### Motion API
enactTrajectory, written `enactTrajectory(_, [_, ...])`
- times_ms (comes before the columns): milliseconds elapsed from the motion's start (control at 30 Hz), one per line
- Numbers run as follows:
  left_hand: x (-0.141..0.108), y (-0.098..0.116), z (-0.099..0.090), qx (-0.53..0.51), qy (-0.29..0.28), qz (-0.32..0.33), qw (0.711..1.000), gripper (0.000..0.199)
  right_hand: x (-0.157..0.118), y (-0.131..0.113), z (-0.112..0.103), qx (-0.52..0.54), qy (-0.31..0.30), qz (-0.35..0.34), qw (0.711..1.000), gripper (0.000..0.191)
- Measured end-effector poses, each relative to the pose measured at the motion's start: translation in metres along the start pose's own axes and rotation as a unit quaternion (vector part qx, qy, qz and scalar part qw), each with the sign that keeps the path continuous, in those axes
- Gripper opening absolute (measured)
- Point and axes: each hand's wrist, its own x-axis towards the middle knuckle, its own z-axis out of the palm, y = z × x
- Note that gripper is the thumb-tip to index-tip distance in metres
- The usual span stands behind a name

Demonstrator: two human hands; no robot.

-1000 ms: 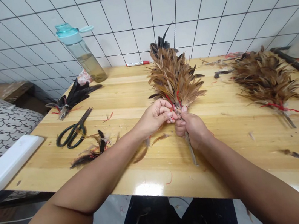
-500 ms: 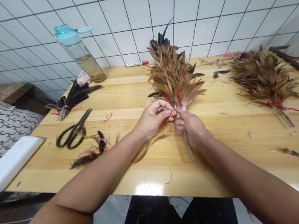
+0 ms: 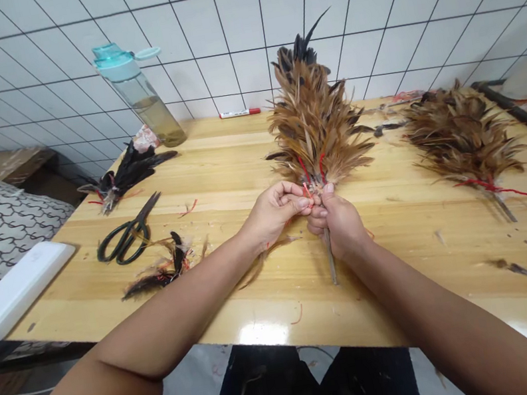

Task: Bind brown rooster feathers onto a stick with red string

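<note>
Feather duster (image 3: pixel 314 108) has been swung slightly rightward at its tip since the earlier frame.
Its stick (image 3: pixel 332 263) is gripped in the right hand (image 3: pixel 342 219) over the table (image 3: pixel 217 165); red string (image 3: pixel 306 190) is pinched by the left hand (image 3: pixel 272 215) near the feathers' base.

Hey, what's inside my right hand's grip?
Your right hand is closed around the stick of the feather duster. The stick's lower end shows beneath; the gripped part is covered by your fingers.
</note>
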Motion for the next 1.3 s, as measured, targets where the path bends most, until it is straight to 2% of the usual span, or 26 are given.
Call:
enactTrajectory(333, [-0.005, 0.009, 0.007, -0.113, -0.014, -0.065, 0.991, 0.024, -0.001, 0.005, -0.001, 0.0, -0.033, -0.077, 0.996, 0.044])
enactTrajectory(667, [-0.002, 0.0, 0.003, -0.101, -0.007, -0.01, 0.995, 0.028, -0.002, 0.003, 0.0, -0.014, -0.055, -0.092, 0.994, 0.047])
enactTrajectory(933, [-0.005, 0.002, 0.01, -0.061, 0.005, 0.021, 0.998, 0.024, 0.002, 0.006, 0.0, -0.007, -0.027, -0.099, 0.995, 0.046])
enactTrajectory(1133, [-0.004, -0.002, 0.011, -0.056, 0.025, 0.034, 0.998, 0.039, 0.003, 0.008, 0.002, 0.0, -0.017, -0.095, 0.995, 0.044])
enactTrajectory(1300, [-0.004, -0.003, 0.012, -0.025, 0.012, 0.041, 0.999, 0.033, 0.004, 0.008, 0.003, 0.003, 0.001, -0.082, 0.997, 0.042])
